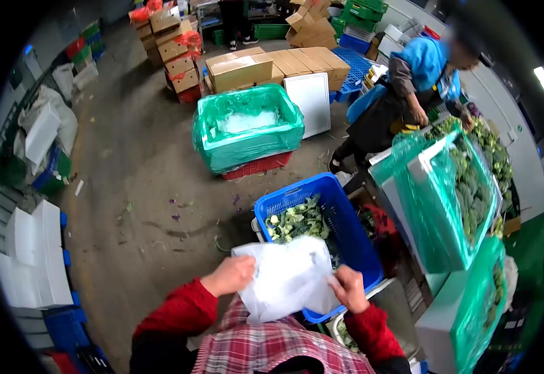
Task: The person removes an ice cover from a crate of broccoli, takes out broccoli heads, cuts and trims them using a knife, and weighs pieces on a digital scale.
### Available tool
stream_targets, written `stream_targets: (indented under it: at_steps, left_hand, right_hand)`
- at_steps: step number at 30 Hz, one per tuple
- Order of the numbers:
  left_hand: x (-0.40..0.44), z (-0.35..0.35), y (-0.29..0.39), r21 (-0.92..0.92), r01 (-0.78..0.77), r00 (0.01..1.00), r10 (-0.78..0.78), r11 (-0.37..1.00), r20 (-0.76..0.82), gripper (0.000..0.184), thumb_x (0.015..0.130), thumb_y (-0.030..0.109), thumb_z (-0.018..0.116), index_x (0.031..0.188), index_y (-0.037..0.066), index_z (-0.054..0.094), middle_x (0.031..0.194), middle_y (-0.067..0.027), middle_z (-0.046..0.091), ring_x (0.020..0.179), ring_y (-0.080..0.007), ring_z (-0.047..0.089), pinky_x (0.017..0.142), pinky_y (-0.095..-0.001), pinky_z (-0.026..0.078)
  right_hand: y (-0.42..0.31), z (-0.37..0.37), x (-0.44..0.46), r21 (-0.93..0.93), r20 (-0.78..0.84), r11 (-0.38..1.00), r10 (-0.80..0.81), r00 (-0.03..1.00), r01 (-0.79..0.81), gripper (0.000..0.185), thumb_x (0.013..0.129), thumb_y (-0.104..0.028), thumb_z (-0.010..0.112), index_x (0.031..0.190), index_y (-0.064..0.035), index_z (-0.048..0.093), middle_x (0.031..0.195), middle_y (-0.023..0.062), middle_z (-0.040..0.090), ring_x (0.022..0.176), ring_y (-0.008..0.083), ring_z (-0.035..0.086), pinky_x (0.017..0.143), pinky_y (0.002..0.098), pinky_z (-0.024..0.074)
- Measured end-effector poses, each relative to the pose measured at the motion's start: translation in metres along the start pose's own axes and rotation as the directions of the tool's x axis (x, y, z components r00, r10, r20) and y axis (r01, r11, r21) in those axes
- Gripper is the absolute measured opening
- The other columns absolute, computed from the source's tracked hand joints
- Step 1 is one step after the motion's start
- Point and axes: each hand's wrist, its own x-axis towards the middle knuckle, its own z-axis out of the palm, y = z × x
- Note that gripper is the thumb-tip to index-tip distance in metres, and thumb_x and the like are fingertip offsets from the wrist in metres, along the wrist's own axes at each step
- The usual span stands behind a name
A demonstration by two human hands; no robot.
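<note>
A thin white plastic bag is stretched between my two hands in front of my body. My left hand is closed on its left edge. On the other side, my right hand pinches the right edge. Just beyond and partly behind the bag stands a blue plastic crate. Inside it lie cut green vegetable trimmings, some of them hidden by the bag.
A green-lined box rests on a red crate ahead. At right are green-wrapped boxes of broccoli, where a person in blue works. Cardboard boxes stand behind; white foam boxes are at left.
</note>
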Motion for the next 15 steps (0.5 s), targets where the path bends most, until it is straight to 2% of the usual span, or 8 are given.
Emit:
stream_targets:
  at_steps: [3, 6, 7, 8, 9, 11, 13, 15]
  left_hand:
    - [0.042, -0.063, -0.064, 0.110, -0.058, 0.996, 0.064, 0.992, -0.058, 0.006, 0.071, 0.008, 0.060, 0.069, 0.005, 0.056, 0.079, -0.0101, 0.052, 0.074, -0.0264, 0.057, 0.059, -0.0386, 0.050]
    - [0.096, -0.149, -0.144, 0.222, -0.020, 0.994, 0.043, 0.975, -0.101, 0.006, 0.074, 0.009, 0.061, 0.076, 0.004, 0.058, 0.082, -0.0109, 0.055, 0.078, -0.0289, 0.058, 0.064, -0.0398, 0.051]
    - [0.117, -0.176, -0.172, 0.269, -0.012, 0.993, 0.042, 0.963, -0.107, 0.007, 0.076, 0.010, 0.061, 0.079, 0.003, 0.059, 0.082, -0.0112, 0.056, 0.081, -0.0303, 0.059, 0.066, -0.0407, 0.052]
    - [0.138, -0.198, -0.203, 0.133, 0.078, 0.988, -0.059, 0.988, -0.141, 0.010, 0.077, 0.011, 0.063, 0.083, 0.004, 0.060, 0.087, -0.0118, 0.057, 0.085, -0.0318, 0.059, 0.070, -0.0420, 0.052]
    - [0.156, -0.218, -0.233, -0.009, 0.167, 0.973, -0.166, 0.986, -0.160, 0.013, 0.078, 0.013, 0.065, 0.087, 0.004, 0.061, 0.091, -0.0125, 0.058, 0.089, -0.0334, 0.060, 0.074, -0.0432, 0.052]
    - [0.183, -0.244, -0.297, 0.297, 0.297, 0.949, -0.248, 0.908, -0.193, 0.024, 0.077, 0.013, 0.068, 0.100, 0.006, 0.062, 0.104, -0.0137, 0.058, 0.097, -0.0358, 0.060, 0.081, -0.0445, 0.052]
    - [0.188, -0.241, -0.348, 0.407, 0.371, 0.916, -0.257, 0.835, -0.309, 0.037, 0.074, 0.013, 0.071, 0.108, 0.006, 0.060, 0.112, -0.0143, 0.056, 0.100, -0.0375, 0.059, 0.084, -0.0455, 0.050]
    - [0.173, -0.209, -0.373, 0.345, 0.482, 0.865, -0.377, 0.805, -0.331, 0.041, 0.073, 0.015, 0.072, 0.111, 0.006, 0.059, 0.111, -0.0148, 0.056, 0.101, -0.0380, 0.058, 0.085, -0.0467, 0.050]
  right_hand:
    - [0.003, 0.001, 0.125, 0.043, -0.021, 0.999, 0.027, 0.999, -0.026, 0.031, 0.076, -0.009, 0.074, 0.065, 0.0005, 0.047, 0.061, 0.0157, 0.038, 0.054, 0.0299, 0.042, 0.050, 0.0407, 0.0340]
    - [0.018, 0.000, 0.280, 0.015, -0.065, 0.992, -0.120, 0.991, 0.121, 0.038, 0.077, -0.011, 0.075, 0.066, 0.0009, 0.040, 0.063, 0.0143, 0.029, 0.057, 0.0270, 0.028, 0.050, 0.0387, 0.0304]
    - [0.020, -0.002, 0.336, -0.029, -0.064, 0.976, -0.219, 0.974, 0.218, 0.038, 0.076, -0.014, 0.076, 0.067, 0.0013, 0.043, 0.062, 0.0166, 0.033, 0.055, 0.0292, 0.033, 0.051, 0.0402, 0.0319]
    - [0.025, -0.001, 0.392, -0.189, -0.046, 0.940, -0.299, 0.953, 0.286, 0.037, 0.077, -0.021, 0.077, 0.068, 0.0024, 0.049, 0.061, 0.0202, 0.040, 0.057, 0.0334, 0.046, 0.055, 0.0437, 0.0372]
    - [0.033, 0.007, 0.439, -0.354, -0.099, 0.875, -0.387, 0.917, 0.331, 0.029, 0.079, -0.015, 0.076, 0.074, 0.0014, 0.052, 0.069, 0.0158, 0.048, 0.058, 0.0292, 0.046, 0.055, 0.0401, 0.0398]
    - [0.024, 0.019, 0.502, -0.579, -0.240, 0.793, -0.387, 0.890, 0.189, 0.030, 0.077, -0.021, 0.079, 0.094, -0.0013, 0.063, 0.088, 0.0174, 0.058, 0.068, 0.0313, 0.060, 0.063, 0.0405, 0.0489]
    - [0.020, 0.041, 0.526, -0.460, -0.263, 0.888, -0.105, 0.959, -0.029, 0.046, 0.076, -0.036, 0.079, 0.112, -0.0140, 0.063, 0.105, 0.0137, 0.060, 0.080, 0.0366, 0.064, 0.072, 0.0449, 0.0523]
    - [0.022, 0.078, 0.495, -0.334, -0.238, 0.933, -0.220, 0.946, 0.133, 0.042, 0.074, -0.025, 0.081, 0.107, -0.0057, 0.064, 0.093, 0.0151, 0.059, 0.072, 0.0303, 0.063, 0.065, 0.0394, 0.0520]
